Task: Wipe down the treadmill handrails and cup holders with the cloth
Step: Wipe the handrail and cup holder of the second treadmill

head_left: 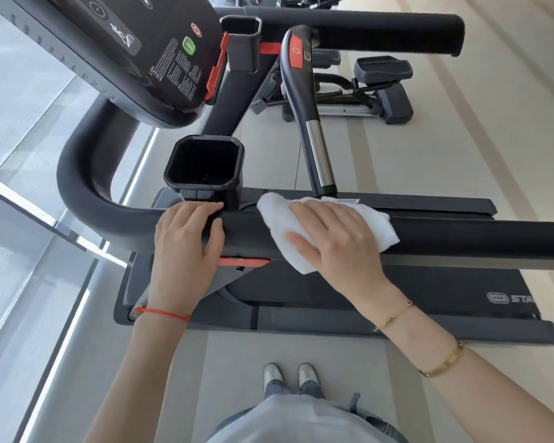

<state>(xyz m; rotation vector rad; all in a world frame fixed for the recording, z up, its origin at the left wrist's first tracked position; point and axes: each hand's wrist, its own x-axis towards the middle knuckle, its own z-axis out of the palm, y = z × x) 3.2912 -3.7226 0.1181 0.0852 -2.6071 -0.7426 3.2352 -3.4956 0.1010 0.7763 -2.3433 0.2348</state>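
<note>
Pale grey gym flooring [397, 174] with lighter stripes runs under everything, and a glass wall [29, 219] with bright light strips fills the side off your left arm. Now to your fingers: your right hand [336, 241] lies flat on the white cloth [279, 215], fingers straight and slightly spread, pressing it onto the near handrail [477, 235]. The cloth drapes over the top of that thick black bar and hangs down its near face, a small label showing at its far edge. Your left hand [186, 238] rests on the same handrail just beside the cloth, fingers relaxed and a little apart, tips touching the base under the near cup holder [205, 167]. That cup holder stands open and dark inside, right behind your left fingers. A red string sits on your left wrist, and gold bracelets on your right wrist and forearm.

Moving outward, the handrail curves round to your left and up toward the black console [125, 52] with its green and red buttons. A second cup holder [240, 39] sits beyond the console, next to the far handrail [381, 30]. Between the rails an inner grip [304, 100] with a red pad and chrome section slants down. Below lies the dark treadmill deck [397, 292]. Another exercise machine [365, 87] stands past the treadmill, and your grey shoes [290, 375] stand on the floor beside the deck.
</note>
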